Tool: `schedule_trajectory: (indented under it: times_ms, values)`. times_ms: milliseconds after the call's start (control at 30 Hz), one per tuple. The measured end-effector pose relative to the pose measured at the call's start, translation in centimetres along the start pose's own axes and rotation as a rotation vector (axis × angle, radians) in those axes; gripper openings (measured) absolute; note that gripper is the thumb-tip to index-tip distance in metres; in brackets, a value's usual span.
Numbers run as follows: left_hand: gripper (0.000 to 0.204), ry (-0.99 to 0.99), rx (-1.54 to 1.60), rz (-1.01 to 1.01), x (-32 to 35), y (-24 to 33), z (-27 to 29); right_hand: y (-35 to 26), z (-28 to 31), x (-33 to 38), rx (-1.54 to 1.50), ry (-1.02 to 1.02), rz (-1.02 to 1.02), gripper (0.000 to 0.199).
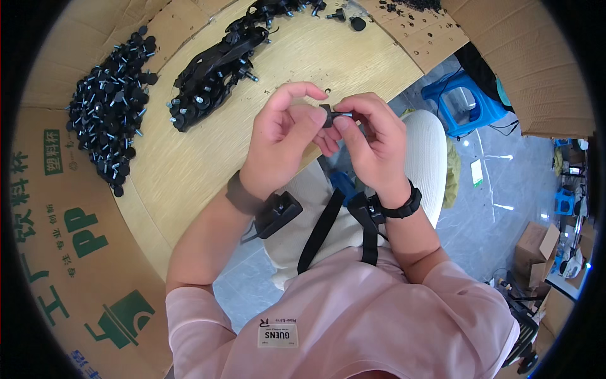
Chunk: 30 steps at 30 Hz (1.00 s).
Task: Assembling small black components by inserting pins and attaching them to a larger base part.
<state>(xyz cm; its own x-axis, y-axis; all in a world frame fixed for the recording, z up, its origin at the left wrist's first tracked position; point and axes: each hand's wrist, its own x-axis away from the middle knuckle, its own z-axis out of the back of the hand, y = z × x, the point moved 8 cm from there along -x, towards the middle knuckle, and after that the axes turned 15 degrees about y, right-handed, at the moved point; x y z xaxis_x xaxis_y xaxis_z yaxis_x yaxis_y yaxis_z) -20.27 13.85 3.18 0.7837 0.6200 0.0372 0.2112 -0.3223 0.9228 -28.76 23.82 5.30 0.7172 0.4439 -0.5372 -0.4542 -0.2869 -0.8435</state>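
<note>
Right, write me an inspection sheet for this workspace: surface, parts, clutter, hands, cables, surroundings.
Surface: pale table, wood-grained, with parts at its left and far sides.
Parts: black knob with a metal stem, held up; heap of similar knobs at left; black bundle beside it, stems poking out.
Clutter: two loose knobs near the far edge; dark bits at far right.
Hands: left hand pinches the knob's head; right hand pinches its stem.
Cables: dark cord by the blue stool.
Surroundings: printed cardboard at left; tiled floor and open box at right.
</note>
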Motion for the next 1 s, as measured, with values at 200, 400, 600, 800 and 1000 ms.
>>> schedule_trajectory:
  times_ms: [200, 400, 600, 800, 1000]
  values:
    - [0.023, -0.014, -0.085, -0.001, 0.5, -0.4, -0.3, 1.6, -0.1, 0.4, -0.093, 0.030, -0.208, 0.007]
    - [0.038, -0.005, -0.440, -0.395, 0.6, 1.0, -0.5, 2.1, 0.1, -0.1, 0.017, -0.028, -0.310, 0.013]
    - [0.041, -0.221, -0.623, -0.462, 1.0, 1.4, -1.4, 4.4, 0.6, 0.9, -0.337, -0.189, -0.905, 0.016]
    - [0.035, 0.036, -0.219, -0.248, 0.4, 0.9, -0.3, 4.7, 0.0, 1.8, -0.599, -0.152, -0.938, 0.016]
    - [0.034, 0.196, -0.314, -0.386, 0.3, 1.8, 1.1, 3.1, 0.7, 1.8, -0.384, 0.123, -0.666, 0.017]
